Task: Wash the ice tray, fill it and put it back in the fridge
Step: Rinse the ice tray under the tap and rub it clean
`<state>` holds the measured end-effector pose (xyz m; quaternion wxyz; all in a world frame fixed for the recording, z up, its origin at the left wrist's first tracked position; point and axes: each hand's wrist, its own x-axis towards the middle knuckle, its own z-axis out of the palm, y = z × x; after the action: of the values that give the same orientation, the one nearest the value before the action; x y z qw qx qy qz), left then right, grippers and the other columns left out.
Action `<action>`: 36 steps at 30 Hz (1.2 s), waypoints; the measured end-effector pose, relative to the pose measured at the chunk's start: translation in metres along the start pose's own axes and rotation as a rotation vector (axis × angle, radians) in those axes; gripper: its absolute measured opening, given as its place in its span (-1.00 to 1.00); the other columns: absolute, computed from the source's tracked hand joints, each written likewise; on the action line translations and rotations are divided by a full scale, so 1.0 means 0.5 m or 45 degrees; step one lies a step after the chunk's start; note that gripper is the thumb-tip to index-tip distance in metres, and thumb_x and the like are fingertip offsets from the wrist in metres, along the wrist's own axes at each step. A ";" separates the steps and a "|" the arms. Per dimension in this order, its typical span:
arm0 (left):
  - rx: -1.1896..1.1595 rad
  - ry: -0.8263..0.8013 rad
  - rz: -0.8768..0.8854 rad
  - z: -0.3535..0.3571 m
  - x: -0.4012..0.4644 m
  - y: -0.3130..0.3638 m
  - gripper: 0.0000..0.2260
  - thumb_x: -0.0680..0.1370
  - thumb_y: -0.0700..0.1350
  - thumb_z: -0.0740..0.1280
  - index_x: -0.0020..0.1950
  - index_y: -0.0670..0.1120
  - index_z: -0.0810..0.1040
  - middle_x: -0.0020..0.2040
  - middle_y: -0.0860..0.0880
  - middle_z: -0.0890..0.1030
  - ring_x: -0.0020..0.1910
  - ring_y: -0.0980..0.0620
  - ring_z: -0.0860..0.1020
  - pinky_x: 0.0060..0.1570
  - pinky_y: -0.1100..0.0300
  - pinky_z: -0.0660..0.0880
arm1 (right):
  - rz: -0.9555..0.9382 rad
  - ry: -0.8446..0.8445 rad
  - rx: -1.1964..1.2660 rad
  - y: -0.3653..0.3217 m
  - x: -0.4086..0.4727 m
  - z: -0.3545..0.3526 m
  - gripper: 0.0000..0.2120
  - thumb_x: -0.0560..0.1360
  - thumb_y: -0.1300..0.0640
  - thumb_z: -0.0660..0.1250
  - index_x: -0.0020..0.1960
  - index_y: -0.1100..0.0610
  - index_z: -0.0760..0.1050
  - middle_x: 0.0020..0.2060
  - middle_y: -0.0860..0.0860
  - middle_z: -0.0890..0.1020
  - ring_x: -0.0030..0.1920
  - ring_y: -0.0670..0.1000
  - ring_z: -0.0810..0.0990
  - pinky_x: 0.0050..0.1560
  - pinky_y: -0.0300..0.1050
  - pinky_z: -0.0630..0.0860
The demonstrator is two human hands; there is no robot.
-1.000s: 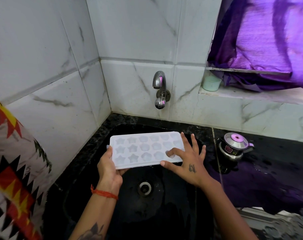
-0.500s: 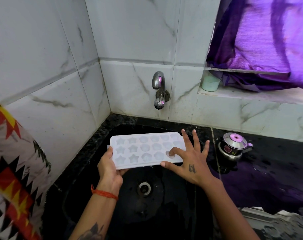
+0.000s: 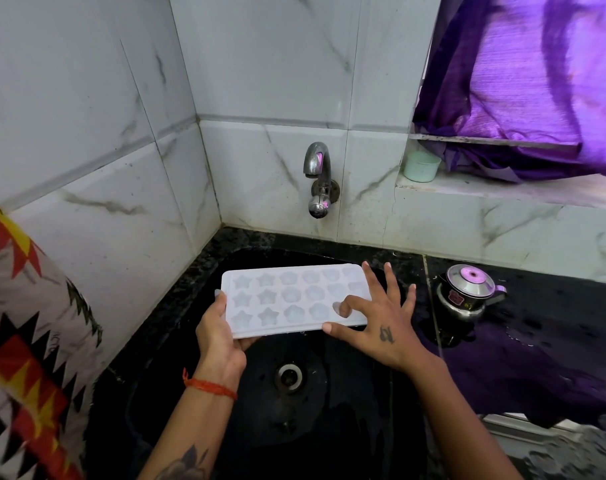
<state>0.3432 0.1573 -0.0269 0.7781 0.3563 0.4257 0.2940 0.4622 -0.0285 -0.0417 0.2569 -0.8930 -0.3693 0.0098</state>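
Left hand (image 3: 222, 336): grips the near-left corner of the ice tray (image 3: 294, 299).
Tray: held level above the black sink (image 3: 346, 427), below the tap (image 3: 318, 180).
Right hand (image 3: 381, 323): fingers spread, index fingertip pressed into a mould.
Counter: steel kettle (image 3: 466, 294) at right.

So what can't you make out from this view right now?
- Underside of the ice tray, head view: hidden by the tray itself.
- Left hand fingers: tucked under the tray.
- Whether the tray's cups hold water: too pale to tell.
- Label on the kettle: too small.
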 end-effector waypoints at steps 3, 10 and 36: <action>-0.005 -0.001 -0.008 0.000 -0.001 -0.001 -0.76 0.60 0.05 0.22 -0.09 -0.09 0.55 -0.16 -0.10 0.63 -0.20 -0.08 0.60 -0.25 0.00 0.54 | -0.020 0.026 -0.050 0.002 -0.001 0.000 -0.37 0.15 -0.65 -0.08 -0.19 -0.20 0.42 0.55 -0.04 -0.09 0.49 0.03 -0.42 0.28 0.20 -0.57; -0.007 0.008 -0.003 0.000 0.002 -0.002 -0.76 0.60 0.05 0.21 -0.08 -0.08 0.55 -0.15 -0.09 0.63 -0.18 -0.08 0.60 -0.24 0.00 0.54 | -0.053 0.131 0.110 -0.018 -0.001 -0.007 -0.52 0.27 -0.50 0.13 -0.07 -0.17 0.45 0.55 -0.07 -0.04 0.51 -0.02 -0.34 0.40 0.21 -0.42; 0.014 -0.002 -0.012 0.004 -0.006 -0.005 -0.72 0.61 0.07 0.19 -0.08 -0.09 0.56 -0.16 -0.10 0.63 -0.20 -0.07 0.60 -0.29 0.04 0.52 | -0.215 0.150 -0.199 -0.046 -0.001 0.020 -0.45 0.36 -0.50 0.02 -0.09 -0.14 0.57 0.55 0.06 -0.03 0.51 0.15 -0.33 0.35 0.36 -0.44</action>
<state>0.3437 0.1529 -0.0267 0.7778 0.3587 0.4284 0.2878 0.4448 -0.0106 -0.0399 0.2078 -0.8750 -0.4272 -0.0930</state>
